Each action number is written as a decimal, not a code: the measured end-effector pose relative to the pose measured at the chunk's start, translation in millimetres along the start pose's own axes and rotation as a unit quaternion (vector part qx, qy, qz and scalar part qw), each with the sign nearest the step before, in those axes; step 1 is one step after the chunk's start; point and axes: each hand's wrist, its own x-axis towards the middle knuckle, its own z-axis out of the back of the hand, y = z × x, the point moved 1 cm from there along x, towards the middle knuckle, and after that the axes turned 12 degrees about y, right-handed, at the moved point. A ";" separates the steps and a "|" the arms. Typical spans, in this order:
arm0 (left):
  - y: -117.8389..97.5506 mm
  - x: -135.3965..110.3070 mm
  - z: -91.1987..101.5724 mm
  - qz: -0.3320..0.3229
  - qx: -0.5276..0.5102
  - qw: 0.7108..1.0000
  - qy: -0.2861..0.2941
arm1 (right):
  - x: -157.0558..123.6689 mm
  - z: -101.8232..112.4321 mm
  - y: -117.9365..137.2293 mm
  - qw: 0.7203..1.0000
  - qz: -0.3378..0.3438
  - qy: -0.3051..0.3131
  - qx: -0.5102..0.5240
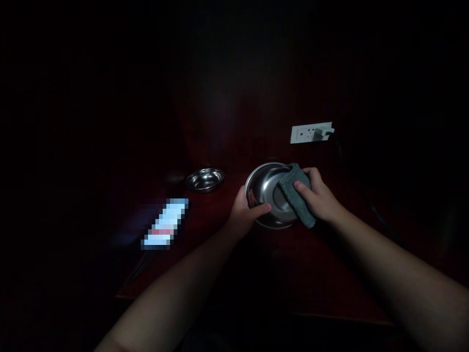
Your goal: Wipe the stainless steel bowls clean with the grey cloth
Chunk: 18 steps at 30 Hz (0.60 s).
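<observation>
Steel gleams where your left hand (244, 212) grips the round metal bowl (269, 195) by its rim. Your right hand (318, 195) clenches a grey cloth (295, 195) against the bowl's inside.

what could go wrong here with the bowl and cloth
1. The left hand grips the tilted steel bowl by its rim; the right hand pressing the grey cloth into it might push it loose.
2. The scene is very dim, so spots could be missed.
3. A power strip lies behind; a wet cloth could drip near it.
</observation>
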 end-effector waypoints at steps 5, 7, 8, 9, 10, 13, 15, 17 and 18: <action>1.3 0.7 3.6 0.010 0.002 0.999 -0.033 | -0.3 -3.4 -4.1 1.000 0.009 0.010 0.004; 1.8 0.8 4.2 0.010 -0.001 0.999 -0.046 | -0.8 -3.5 -4.4 1.000 0.012 0.005 0.000; 2.0 0.7 4.3 0.009 -0.001 0.998 -0.054 | -1.0 -3.3 -4.5 1.000 0.017 0.002 -0.002; 2.3 0.7 4.5 0.008 -0.001 0.998 -0.062 | -1.0 -3.1 -4.5 1.000 0.024 0.001 -0.004; 2.4 0.6 4.6 0.005 0.000 0.998 -0.068 | -1.0 -2.8 -4.5 0.999 0.032 0.000 -0.005; 2.4 0.5 5.1 -0.002 -0.001 0.997 -0.075 | -0.7 -1.9 -4.3 0.998 0.055 0.002 -0.005; 2.2 0.3 5.6 -0.002 0.001 0.997 -0.075 | -0.5 -1.5 -3.4 0.998 0.060 0.001 -0.010; 2.1 0.1 5.8 -0.001 0.004 0.997 -0.074 | -0.7 -1.5 -1.8 0.998 0.059 -0.001 -0.015; 2.1 -0.1 5.8 -0.001 0.003 0.997 -0.074 | -0.9 -1.6 -0.8 0.998 0.057 -0.003 -0.016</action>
